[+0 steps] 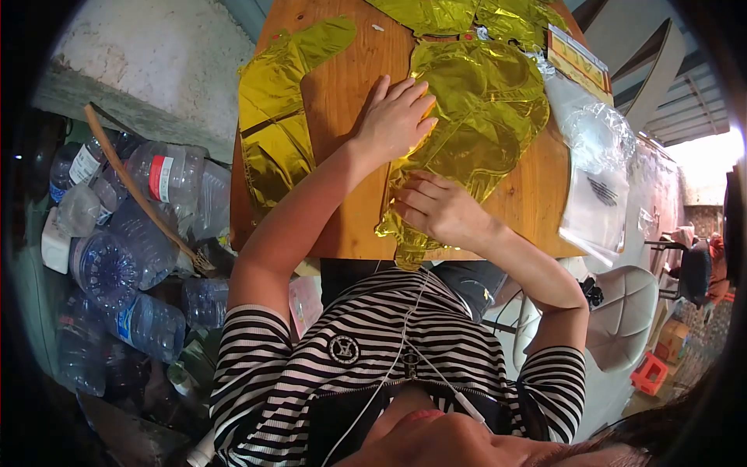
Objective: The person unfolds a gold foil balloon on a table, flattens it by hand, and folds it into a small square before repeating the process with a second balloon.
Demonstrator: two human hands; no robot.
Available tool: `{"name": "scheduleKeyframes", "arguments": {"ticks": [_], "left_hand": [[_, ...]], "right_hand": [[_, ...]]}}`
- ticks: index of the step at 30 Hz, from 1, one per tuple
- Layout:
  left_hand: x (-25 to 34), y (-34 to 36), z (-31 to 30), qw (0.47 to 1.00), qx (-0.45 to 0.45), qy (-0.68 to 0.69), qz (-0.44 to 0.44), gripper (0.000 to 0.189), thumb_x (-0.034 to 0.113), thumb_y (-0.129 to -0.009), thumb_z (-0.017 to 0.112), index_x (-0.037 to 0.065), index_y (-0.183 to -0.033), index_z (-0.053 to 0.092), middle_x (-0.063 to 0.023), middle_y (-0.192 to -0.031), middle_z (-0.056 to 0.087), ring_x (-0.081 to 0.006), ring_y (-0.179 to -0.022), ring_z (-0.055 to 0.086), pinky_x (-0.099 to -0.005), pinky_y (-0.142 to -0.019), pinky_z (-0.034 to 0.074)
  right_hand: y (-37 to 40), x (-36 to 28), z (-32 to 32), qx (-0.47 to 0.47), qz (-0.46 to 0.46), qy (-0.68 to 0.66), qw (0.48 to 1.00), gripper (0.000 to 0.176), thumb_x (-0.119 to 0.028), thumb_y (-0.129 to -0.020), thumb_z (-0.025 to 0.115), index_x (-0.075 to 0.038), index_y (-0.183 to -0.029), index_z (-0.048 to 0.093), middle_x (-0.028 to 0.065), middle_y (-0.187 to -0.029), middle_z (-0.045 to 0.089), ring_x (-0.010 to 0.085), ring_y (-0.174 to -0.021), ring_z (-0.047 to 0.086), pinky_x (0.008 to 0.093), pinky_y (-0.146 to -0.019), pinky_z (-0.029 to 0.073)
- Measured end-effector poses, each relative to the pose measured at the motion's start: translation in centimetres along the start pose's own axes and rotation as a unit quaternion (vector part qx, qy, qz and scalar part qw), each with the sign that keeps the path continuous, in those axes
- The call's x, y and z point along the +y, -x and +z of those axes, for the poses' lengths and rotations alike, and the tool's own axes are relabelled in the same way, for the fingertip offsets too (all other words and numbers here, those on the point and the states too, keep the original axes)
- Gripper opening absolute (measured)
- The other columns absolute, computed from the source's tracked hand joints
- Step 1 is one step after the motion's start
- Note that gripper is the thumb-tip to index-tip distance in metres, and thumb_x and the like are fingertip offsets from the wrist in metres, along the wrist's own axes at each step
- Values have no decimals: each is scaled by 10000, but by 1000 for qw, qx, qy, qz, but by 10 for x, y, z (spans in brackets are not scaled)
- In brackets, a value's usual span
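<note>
A flat gold foil balloon (486,117), uninflated and creased, lies on the wooden table. My left hand (395,121) rests on its left edge, palm down with the fingers apart. Closer to my body, my right hand (445,210) has its fingers curled on the narrow lower part of the same balloon, gripping the foil. The crumpled tail of that balloon hangs over the table's near edge. To the left of my arm lies a second flat gold foil balloon (272,117), long with a bent top, partly covered by my forearm.
More gold foil (436,14) lies at the table's far end. Clear plastic bags (595,187) and a printed packet (580,62) line the right edge of the wooden table (342,226). Large plastic bottles (109,268) and a stick (140,183) crowd the left floor. A chair (622,315) stands right.
</note>
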State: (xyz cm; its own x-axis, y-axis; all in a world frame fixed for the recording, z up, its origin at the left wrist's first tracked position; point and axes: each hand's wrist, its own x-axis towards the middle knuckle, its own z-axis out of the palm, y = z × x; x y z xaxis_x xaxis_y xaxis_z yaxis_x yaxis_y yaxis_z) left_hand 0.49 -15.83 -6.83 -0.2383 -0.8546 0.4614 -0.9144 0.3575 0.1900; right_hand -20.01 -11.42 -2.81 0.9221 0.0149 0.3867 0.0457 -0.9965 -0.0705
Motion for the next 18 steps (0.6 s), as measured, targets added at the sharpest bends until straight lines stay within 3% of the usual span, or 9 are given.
{"name": "scheduleKeyframes", "arguments": {"ticks": [4,7,9,13,15,16,18], "left_hand": [[-1,1,-3,999,-22,26,-16,440,373,-1003,584,78,-1326,633,-137,-1482,527,-308,-1437,415,-579,-1219,215],[-1,-1,-5,998,-28,48,-22,439,371,-1007,586,79,-1329,640,-140,-1492,518,-307,-1455,393,-568,-1228,205],[1,-1,-7,998,-31,50,-26,433,365,-1007,590,78,-1327,645,-138,-1498,514,-305,-1463,382,-564,-1232,200],[4,4,-25,996,6,83,-30,400,317,-995,614,72,-1310,653,-129,-1478,538,-304,-1442,418,-557,-1215,241],[2,18,-42,995,12,97,-36,394,291,-985,629,65,-1306,653,-126,-1472,546,-304,-1433,433,-552,-1206,262],[-3,29,-54,998,-2,62,2,404,256,-965,654,56,-1316,644,-132,-1478,546,-318,-1426,449,-547,-1194,289],[-11,48,-68,997,-58,34,48,487,215,-926,691,35,-1370,602,-139,-1537,497,-336,-1450,426,-548,-1188,299]], "right_hand": [[-1,-6,-4,-11,33,-2,999,323,-136,-754,645,-49,-1060,701,88,-1179,664,269,-1160,628,437,-1065,509],[-7,-7,-8,68,33,7,997,317,-132,-747,645,-43,-1045,701,88,-1171,662,266,-1131,637,440,-1072,504],[-2,-4,-2,28,-7,8,1000,319,-129,-756,646,-44,-1060,694,90,-1173,659,264,-1125,639,445,-1080,500],[2,-7,-10,-19,14,-9,1000,324,-131,-760,641,-49,-1069,692,93,-1186,657,259,-1138,636,451,-1089,495],[3,-11,-22,37,54,3,998,300,-133,-794,684,-50,-1082,697,93,-1202,656,261,-1136,636,458,-1091,491],[9,-15,-23,39,56,3,998,300,-133,-794,684,-50,-1082,697,93,-1202,656,261,-1136,636,458,-1091,491],[21,-23,-27,54,170,5,984,297,-155,-836,738,-48,-1110,697,100,-1220,651,270,-1144,631,469,-1099,477]]}}
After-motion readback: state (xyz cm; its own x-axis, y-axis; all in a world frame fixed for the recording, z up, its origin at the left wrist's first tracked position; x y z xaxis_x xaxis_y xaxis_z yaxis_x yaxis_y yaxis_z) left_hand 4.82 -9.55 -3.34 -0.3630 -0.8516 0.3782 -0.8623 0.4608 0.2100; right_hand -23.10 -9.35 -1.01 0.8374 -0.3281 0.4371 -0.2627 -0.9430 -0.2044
